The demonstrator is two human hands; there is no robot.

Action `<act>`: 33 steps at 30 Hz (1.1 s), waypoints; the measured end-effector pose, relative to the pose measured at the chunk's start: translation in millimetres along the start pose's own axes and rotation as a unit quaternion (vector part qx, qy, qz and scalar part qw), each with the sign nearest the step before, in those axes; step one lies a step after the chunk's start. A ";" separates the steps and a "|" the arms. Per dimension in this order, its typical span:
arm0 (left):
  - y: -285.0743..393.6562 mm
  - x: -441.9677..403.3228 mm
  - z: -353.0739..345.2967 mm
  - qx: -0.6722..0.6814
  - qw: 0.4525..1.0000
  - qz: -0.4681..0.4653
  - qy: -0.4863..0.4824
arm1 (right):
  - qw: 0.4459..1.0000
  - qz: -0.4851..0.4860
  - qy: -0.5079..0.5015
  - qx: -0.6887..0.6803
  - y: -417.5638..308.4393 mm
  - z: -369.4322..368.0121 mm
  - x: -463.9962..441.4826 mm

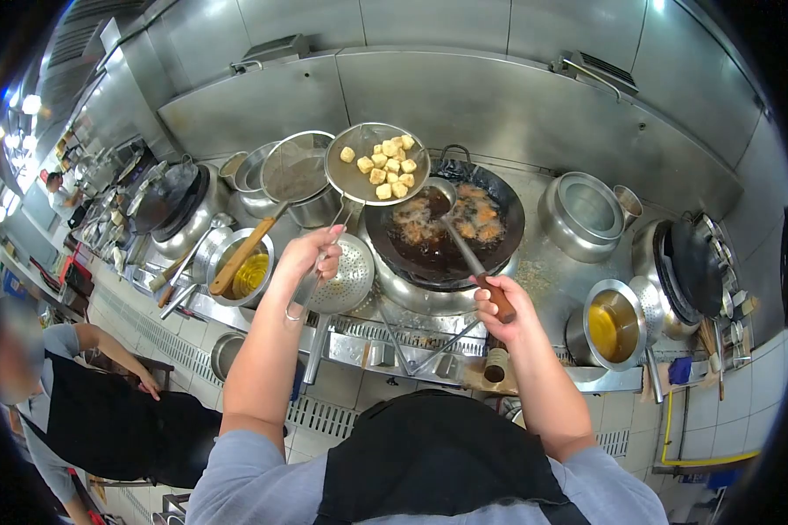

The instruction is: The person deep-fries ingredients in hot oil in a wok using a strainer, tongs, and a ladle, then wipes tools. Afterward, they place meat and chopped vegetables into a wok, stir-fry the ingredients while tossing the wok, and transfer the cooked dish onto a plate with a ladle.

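My left hand (313,254) is closed around the wire handle of a mesh strainer (345,179). Several pale golden cubes (388,164), perhaps tofu, lie in the strainer, which is held up at the left rim of a black wok (508,236). In my right hand (505,306) is the wooden handle of a ladle (466,246). The ladle's bowl reaches into the wok, where dark oil bubbles around orange-brown frying pieces (479,213). A perforated skimmer (342,273) lies beneath my left hand, left of the wok.
Oil pots stand left (265,243) and right (578,337) of me. A steel pot (578,219) sits right of the wok, another wok (696,262) farther right. Another mesh strainer (296,171) rests over pots behind. At my left stands a person in a black apron (105,420).
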State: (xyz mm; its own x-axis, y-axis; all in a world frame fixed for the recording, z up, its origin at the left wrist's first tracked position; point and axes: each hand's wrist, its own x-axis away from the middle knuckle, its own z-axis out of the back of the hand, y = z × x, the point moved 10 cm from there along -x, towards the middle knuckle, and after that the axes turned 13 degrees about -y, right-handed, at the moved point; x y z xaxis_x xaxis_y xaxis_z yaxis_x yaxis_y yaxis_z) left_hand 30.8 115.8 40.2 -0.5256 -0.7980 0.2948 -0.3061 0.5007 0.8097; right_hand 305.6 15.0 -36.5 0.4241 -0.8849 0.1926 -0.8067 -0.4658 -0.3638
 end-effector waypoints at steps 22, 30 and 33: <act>-132.2 -22.3 -9.5 0.066 0.991 0.107 -0.050 | 0.892 0.050 0.156 0.421 -31.1 -17.2 100.8; -148.1 -31.8 -34.0 0.147 0.976 0.131 -0.090 | 0.828 -0.007 0.153 0.539 -8.3 -18.7 118.8; -138.8 -24.4 -33.8 0.143 0.978 0.124 -0.085 | 0.754 0.069 0.157 0.634 -25.4 -13.8 123.5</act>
State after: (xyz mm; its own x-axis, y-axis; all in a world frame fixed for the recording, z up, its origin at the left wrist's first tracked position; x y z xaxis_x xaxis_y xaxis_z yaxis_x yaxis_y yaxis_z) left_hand 113.0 54.5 -62.2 -0.7296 -0.5843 0.3554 -0.3488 0.7649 0.5415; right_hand 372.7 -82.5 9.1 0.0925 -0.9740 0.2066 0.2923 -0.1718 -0.9408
